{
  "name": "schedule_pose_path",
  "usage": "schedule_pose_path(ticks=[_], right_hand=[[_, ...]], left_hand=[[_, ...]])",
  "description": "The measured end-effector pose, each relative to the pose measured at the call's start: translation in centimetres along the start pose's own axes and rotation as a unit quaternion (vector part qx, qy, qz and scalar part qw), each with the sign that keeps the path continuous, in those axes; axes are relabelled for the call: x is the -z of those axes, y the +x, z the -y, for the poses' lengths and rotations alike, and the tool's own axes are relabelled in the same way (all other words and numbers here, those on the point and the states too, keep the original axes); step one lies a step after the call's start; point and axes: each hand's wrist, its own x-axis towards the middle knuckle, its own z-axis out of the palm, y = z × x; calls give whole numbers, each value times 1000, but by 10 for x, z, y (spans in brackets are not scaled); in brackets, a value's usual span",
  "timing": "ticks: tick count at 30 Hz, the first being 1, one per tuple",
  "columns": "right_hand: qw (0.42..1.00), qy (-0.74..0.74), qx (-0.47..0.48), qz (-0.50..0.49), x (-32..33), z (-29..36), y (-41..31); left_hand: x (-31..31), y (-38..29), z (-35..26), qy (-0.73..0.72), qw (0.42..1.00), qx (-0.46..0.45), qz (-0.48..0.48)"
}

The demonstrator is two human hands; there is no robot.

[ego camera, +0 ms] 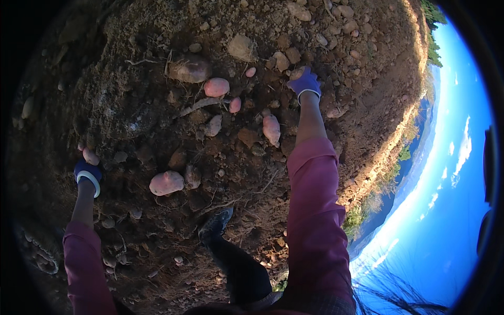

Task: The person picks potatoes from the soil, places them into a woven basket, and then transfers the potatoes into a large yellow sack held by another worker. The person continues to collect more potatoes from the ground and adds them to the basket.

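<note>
Both my hands wear purple gloves with pale cuffs. At the left, my left hand (87, 169) has a pink potato (91, 156) at its fingertips; the fingers are mostly hidden, so a firm grip cannot be told. My right hand (305, 82) reaches to the upper right, its fingers closed around a tan, soil-coated lump (297, 73), a potato or a clod. Between the hands, several pink potatoes lie on the soil: a knobbly potato (166, 183), an oval potato (216, 87), a small potato (235, 105) and a long potato (271, 130).
Loose brown soil (236, 165) holds clods, roots and stones. A large soil-covered lump (190, 69) and a tan stone (241, 47) lie beyond the potatoes. My boot (215, 224) stands on the soil below. At the lower left is a basket-like rim (51, 258). Dry grass borders the field's right side.
</note>
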Motion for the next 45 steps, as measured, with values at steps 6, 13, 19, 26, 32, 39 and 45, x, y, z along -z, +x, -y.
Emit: schedule_pose_path(ticks=[6,13,19,26,32,39,45], right_hand=[[920,316,232,24,-15,-36,-91],[841,391,364,-83,-10,93,-188],[899,-40,385,-205,-29,226,-187],[713,606,268,228,-31,107,-232],[391,820,97,407,-90,75,-339],[629,684,163,332,-93,148,-472],[550,741,-33,385,-98,160,-471]], left_hand=[[9,-6,-12,-9,997,10,73],[15,-6,-20,112,990,-25,85],[15,-15,-21,-13,999,-21,43],[30,-17,-35,107,985,-122,57],[84,-88,-4,-169,935,-265,162],[61,-220,27,-612,647,-204,407],[75,-250,26,-353,832,-418,94]])
